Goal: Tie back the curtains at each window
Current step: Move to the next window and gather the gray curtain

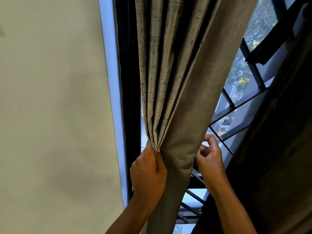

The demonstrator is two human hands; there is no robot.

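A grey-brown curtain [184, 81] hangs in front of the window, gathered into folds that narrow at hand height. My left hand [148, 171] grips the bunched folds on the curtain's left side. My right hand [209, 157] is at the curtain's right edge with its fingers curled, pinching at something small behind the cloth; what it pinches is hidden. No tie-back band shows plainly.
A pale wall [54, 115] fills the left. The black window frame [126, 81] stands beside the curtain. A dark metal grille [236, 105] crosses the window behind. Another dark curtain [278, 149] hangs at the right.
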